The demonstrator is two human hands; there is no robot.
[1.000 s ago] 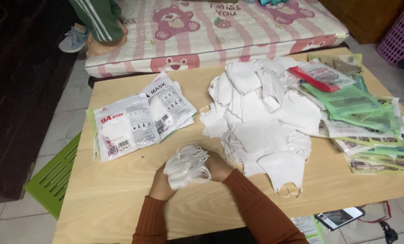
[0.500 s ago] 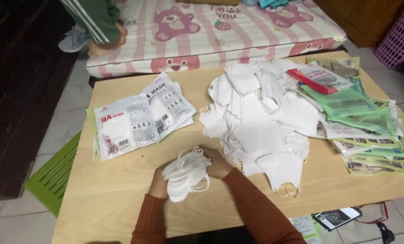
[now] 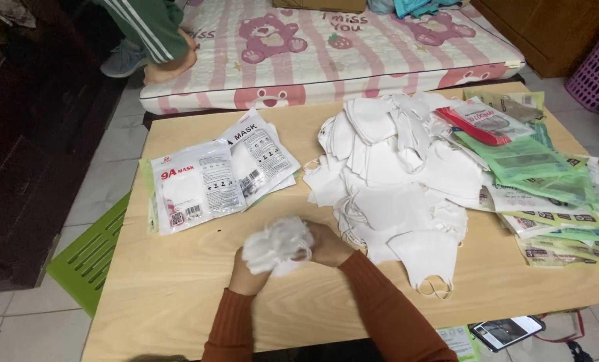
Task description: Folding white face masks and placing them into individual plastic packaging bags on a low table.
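Your left hand (image 3: 251, 271) and your right hand (image 3: 327, 244) meet near the front edge of the wooden table (image 3: 178, 295), both closed around a small stack of white masks (image 3: 277, 244). The left hand grips it from below and from the near-left side, fingers curled up into the bundle; the right hand clamps the opposite end, knuckles toward the camera, so the fingertips themselves are hidden from you. The stack sits between the two palms, lifted just off the tabletop as far as can be told, with its long axis running roughly left to right from one hand to the other. Its ear loops are bunched and blurred, so you cannot count the pieces. From there, the big loose heap of white masks (image 3: 396, 167) lies up and to the right, its nearest edge just beside your right hand, which is plainly the closer of the two to it. One flat mask (image 3: 425, 255) hangs off the heap toward you, loops trailing near the table edge. The sealed white mask packets (image 3: 212, 177) lie up and to the left, nearer your left hand but well apart from it. Beyond the heap, along the right side, green and clear empty pouches (image 3: 541, 174) are fanned out. A phone (image 3: 507, 331) lies below the table at the lower right, and a pink patterned mattress (image 3: 326, 53) runs along the far side.
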